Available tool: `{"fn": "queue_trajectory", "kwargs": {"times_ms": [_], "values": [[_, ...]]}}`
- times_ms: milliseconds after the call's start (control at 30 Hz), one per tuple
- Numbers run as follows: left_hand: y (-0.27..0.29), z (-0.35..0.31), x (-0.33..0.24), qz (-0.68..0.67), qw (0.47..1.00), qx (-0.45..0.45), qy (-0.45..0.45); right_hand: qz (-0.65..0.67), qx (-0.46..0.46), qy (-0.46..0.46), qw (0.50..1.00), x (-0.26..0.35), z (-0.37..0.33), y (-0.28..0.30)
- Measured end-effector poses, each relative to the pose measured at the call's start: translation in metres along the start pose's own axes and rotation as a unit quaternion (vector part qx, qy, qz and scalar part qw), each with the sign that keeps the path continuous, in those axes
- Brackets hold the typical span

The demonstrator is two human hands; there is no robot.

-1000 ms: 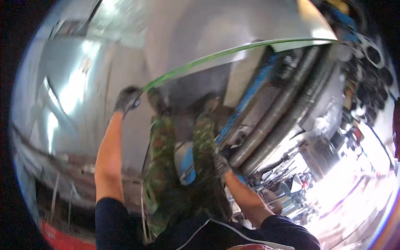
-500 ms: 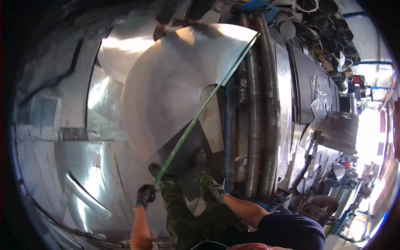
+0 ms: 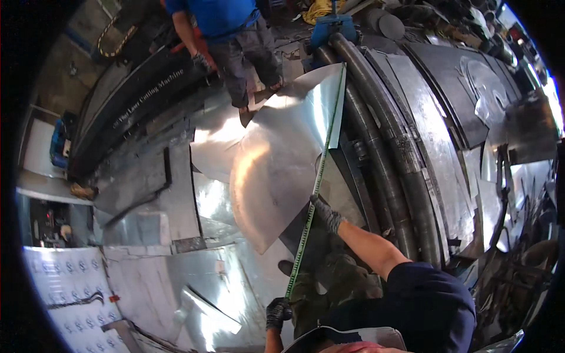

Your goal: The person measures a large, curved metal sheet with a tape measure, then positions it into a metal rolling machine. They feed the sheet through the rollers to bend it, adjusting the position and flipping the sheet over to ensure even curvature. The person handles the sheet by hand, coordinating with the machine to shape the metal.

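A green tape measure (image 3: 305, 238) stretches from near my body across to the far tip of a large, thin, fan-shaped metal sheet (image 3: 276, 165). Closed at the near end of the tape is my left hand (image 3: 278, 313), in a dark patterned glove; the tape's case is not visible. My right hand (image 3: 327, 215), gloved alike, reaches forward with its fingers closed on the tape partway along. The sheet lies on other metal sheets, its curved edge to the left, and the tape runs beside its straight right edge.
A person in a blue top (image 3: 220, 23) stands at the far end by the sheet. Long round metal pipes (image 3: 376, 141) lie to the right, with flat plates (image 3: 406, 106) beyond. A dark machine (image 3: 132, 97) stands at far left. A narrow metal offcut (image 3: 212, 309) lies near my left hand.
My right hand has come forward from beside my leg and taken hold of the tape. My left hand stays at its near end. The view has shifted, showing more of the other person.
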State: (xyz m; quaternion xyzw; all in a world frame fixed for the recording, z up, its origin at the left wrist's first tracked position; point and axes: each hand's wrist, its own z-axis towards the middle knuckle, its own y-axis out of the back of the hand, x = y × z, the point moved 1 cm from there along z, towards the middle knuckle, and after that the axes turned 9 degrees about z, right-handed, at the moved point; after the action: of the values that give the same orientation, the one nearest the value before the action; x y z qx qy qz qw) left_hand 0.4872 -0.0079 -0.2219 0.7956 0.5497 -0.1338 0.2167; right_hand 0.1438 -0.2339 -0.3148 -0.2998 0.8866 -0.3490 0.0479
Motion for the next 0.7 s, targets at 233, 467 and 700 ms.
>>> {"fn": "queue_trajectory", "kwargs": {"times_ms": [233,467,700], "values": [[0.031,-0.015,0.016,0.322,0.929,0.051,-0.176,0.124,0.047,0.119,0.984,0.037,-0.028,0.0],[0.048,-0.044,-0.026,0.124,0.938,0.133,-0.296,0.139,-0.064,0.231,0.961,0.038,-0.143,0.055],[0.085,0.003,-0.043,0.265,0.926,0.211,-0.167,0.169,-0.133,0.308,0.927,-0.021,-0.223,0.089]]}}
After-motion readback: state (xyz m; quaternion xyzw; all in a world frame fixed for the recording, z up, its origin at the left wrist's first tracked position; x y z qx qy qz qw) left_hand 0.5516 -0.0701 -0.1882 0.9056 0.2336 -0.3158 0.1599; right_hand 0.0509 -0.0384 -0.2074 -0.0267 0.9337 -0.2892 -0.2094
